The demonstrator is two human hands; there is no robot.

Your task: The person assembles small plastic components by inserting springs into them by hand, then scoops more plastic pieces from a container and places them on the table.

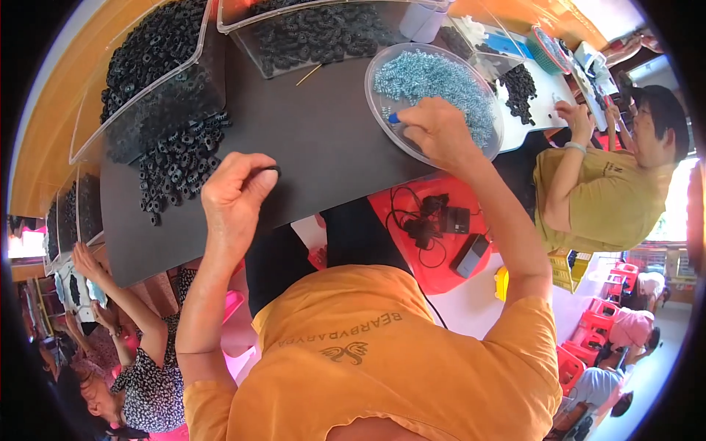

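My left hand [234,192] is closed on a small black ring [266,170] just above the dark tabletop [316,140]. A loose pile of the same black rings [176,165] lies to its left. My right hand [437,131] reaches into a round clear dish [382,66] filled with small light-blue pieces [434,77]. Its fingers pinch a small blue-tipped thing [394,117] at the dish's near rim; what it is stays unclear.
Clear bins of black rings stand at the back left [154,44] and back middle [316,33]. A thin stick [309,74] lies between them. A person in a yellow shirt [596,191] works at the right, another person [140,353] at the lower left.
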